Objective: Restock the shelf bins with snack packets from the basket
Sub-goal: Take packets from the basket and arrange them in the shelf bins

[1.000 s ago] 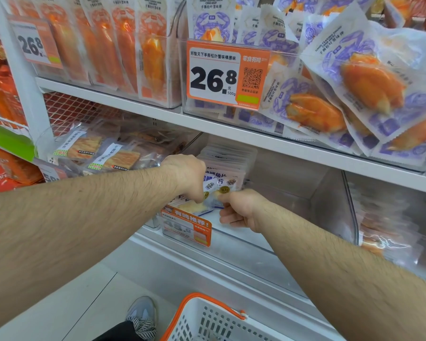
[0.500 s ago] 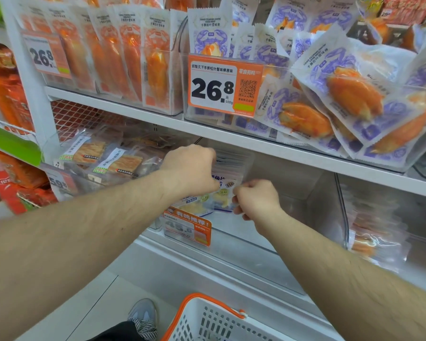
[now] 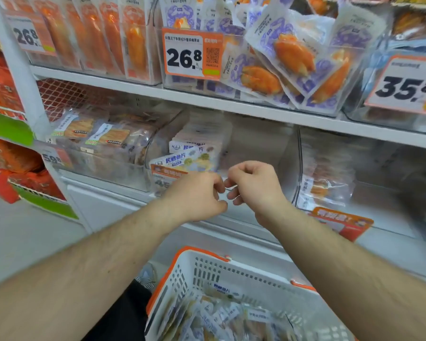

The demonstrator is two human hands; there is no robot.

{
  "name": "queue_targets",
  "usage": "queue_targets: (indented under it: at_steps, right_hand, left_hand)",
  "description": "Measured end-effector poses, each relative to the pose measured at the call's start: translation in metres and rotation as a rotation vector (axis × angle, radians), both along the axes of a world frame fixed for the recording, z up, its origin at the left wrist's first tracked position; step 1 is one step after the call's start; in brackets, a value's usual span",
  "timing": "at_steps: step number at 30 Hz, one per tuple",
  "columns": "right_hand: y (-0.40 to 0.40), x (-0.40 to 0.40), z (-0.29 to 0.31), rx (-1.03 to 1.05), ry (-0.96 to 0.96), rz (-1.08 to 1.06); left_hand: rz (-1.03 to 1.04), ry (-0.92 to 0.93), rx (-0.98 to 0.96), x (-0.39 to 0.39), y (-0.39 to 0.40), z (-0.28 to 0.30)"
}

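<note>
Both your hands have come back out of the clear bin (image 3: 182, 143) since half a second ago. The left hand (image 3: 197, 193) and right hand (image 3: 253, 185) hang loosely curled, grasping nothing, just in front of its front edge. The fish-slice packets (image 3: 185, 159) you were tidying stand at the bin's front left. Plenty more packets (image 3: 221, 316) left in the basket (image 3: 207, 269) below, so I'd reach down next.

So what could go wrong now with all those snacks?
The purple-and-white crab-stick packets are heaped above their clear plastic bin's rim on the upper shelf, so a bump might tip some down. The white plastic basket with orange trim sits right by the person's legs; stepping forward could knock it.
</note>
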State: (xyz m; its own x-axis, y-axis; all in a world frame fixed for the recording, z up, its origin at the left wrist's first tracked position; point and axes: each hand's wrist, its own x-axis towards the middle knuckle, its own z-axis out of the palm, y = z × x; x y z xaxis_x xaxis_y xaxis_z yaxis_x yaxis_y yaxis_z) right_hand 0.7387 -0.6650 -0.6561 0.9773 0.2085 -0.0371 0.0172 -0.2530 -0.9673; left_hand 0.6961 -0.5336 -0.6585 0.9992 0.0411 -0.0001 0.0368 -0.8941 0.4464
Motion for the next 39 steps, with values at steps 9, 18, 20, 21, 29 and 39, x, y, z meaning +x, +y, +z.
queue_targets:
  at_steps: [9, 18, 20, 21, 29, 39]
  right_hand:
    - [-0.060, -0.044, -0.110, -0.369, 0.086, -0.004]
    - [-0.072, -0.071, -0.249, -0.813, 0.401, 0.315]
    - [-0.068, -0.078, -0.275, -0.884, 0.428, 0.382]
    - [-0.066, -0.082, -0.287, -0.903, 0.458, 0.409]
    - [-0.041, -0.101, -0.330, -1.080, 0.403, 0.472]
    - [-0.045, -0.059, -0.210, -0.601, 0.488, 0.178]
  left_hand:
    - [-0.232, 0.327, -0.065, -0.033, -0.047, -0.085]
    - [-0.414, 0.582, 0.095, -0.039, -0.049, -0.113]
    - [-0.447, 0.625, 0.143, -0.039, -0.048, -0.115]
    - [-0.458, 0.637, 0.160, -0.038, -0.047, -0.116]
    - [-0.459, 0.672, 0.192, -0.029, -0.039, -0.123]
    - [-0.311, 0.584, 0.165, -0.030, -0.028, -0.113]
